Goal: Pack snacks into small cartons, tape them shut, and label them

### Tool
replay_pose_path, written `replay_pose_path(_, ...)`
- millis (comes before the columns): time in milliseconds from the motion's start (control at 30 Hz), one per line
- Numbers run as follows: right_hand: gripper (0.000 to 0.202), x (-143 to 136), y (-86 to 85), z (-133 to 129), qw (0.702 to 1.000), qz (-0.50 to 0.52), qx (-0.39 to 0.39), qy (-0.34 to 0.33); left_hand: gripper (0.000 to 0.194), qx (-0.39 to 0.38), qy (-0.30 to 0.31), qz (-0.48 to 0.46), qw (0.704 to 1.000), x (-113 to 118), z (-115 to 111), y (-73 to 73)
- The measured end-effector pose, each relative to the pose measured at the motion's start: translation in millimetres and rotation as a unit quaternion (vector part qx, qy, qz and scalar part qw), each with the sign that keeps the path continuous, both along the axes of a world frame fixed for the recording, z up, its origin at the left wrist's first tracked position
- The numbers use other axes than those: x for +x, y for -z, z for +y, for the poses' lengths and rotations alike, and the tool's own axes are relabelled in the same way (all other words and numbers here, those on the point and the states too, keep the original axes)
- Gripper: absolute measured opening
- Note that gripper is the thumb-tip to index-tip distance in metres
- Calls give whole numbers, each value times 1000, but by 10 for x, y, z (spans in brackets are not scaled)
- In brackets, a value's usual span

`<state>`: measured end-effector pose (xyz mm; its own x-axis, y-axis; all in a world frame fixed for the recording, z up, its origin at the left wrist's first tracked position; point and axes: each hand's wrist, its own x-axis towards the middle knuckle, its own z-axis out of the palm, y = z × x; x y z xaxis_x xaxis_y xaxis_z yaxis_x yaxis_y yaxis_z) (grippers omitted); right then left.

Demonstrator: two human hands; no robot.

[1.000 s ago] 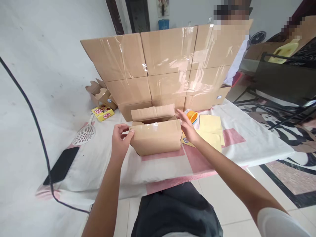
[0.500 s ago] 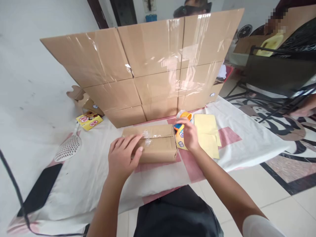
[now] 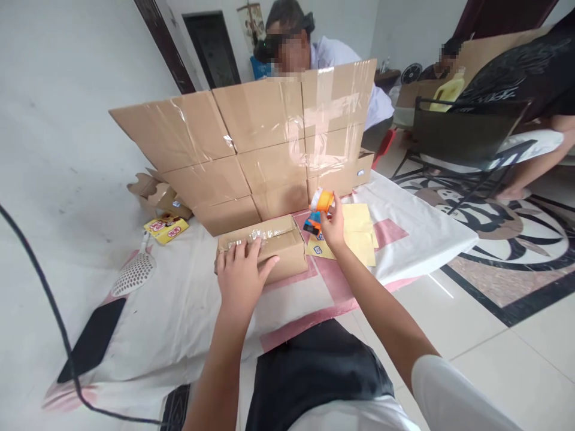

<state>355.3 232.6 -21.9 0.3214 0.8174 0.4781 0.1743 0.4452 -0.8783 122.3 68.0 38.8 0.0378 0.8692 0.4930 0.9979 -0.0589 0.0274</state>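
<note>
A small cardboard box [image 3: 287, 250] lies in front of me, with shiny clear tape [image 3: 265, 232] across its upper side. My left hand [image 3: 242, 269] rests on the box, fingers spread over the top and thumb out toward the near side. Just right of the box, my right hand [image 3: 333, 226] grips an orange and blue tape dispenser [image 3: 313, 222] that carries a roll of tape [image 3: 317, 199]. Beneath the dispenser are pale yellow sheets [image 3: 359, 224], one bearing a small blue-edged label [image 3: 318, 250].
A tall taped cardboard panel [image 3: 269, 137] stands behind the box. To the left are a yellow packet [image 3: 166, 228], an opened carton [image 3: 155, 191], a white slotted skimmer [image 3: 135, 274] and a black flat object [image 3: 94, 338]. A cable [image 3: 49, 299] crosses at left. A person [image 3: 335, 54] leans behind the panel.
My right hand has closed on the tape dispenser, which was lying beside the box, and now has it raised a little. My left hand stays on the box. The view has shifted.
</note>
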Motion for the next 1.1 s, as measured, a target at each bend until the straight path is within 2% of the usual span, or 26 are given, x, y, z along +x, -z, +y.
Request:
replay_pose_path(100,39,190,-226,-517,995,-17,91,41,53,48,24,-50,997,141,-133,-85)
replay_pose_path(167,25,287,-340,-928,987,-49,139,56,48,64,92,-142,984,318,-244,-126)
replay_pose_path(267,12,347,-441,-1463,973,-111,201,20,41,-14,229,-311,922,685,-346,-99)
replay_pose_path(367,8,336,-449,-1744,958,-172,230,-9,18,-70,297,-441,844,1000,-335,43)
replay_pose_path(433,9,313,-407,-1790,953,-199,228,9,14,-62,296,-497,813,1100,-306,141)
replay_pose_path(500,12,278,-347,-1769,956,-202,211,33,18,-54,282,-523,802,1111,-300,193)
replay_pose_path(700,18,57,-246,-1679,980,-137,140,21,24,-76,231,-555,795,966,-465,131)
replay_pose_path(900,19,-98,-242,-1634,986,-110,124,15,17,-86,182,-568,798,958,-657,144)
replay_pose_path(1000,20,-95,-232,-1604,988,-99,110,37,22,-130,178,-606,764,1004,-724,222)
replay_pose_path(1100,22,-74,-243,-1588,993,-58,79,58,35,-151,174,-668,708,1036,-727,305)
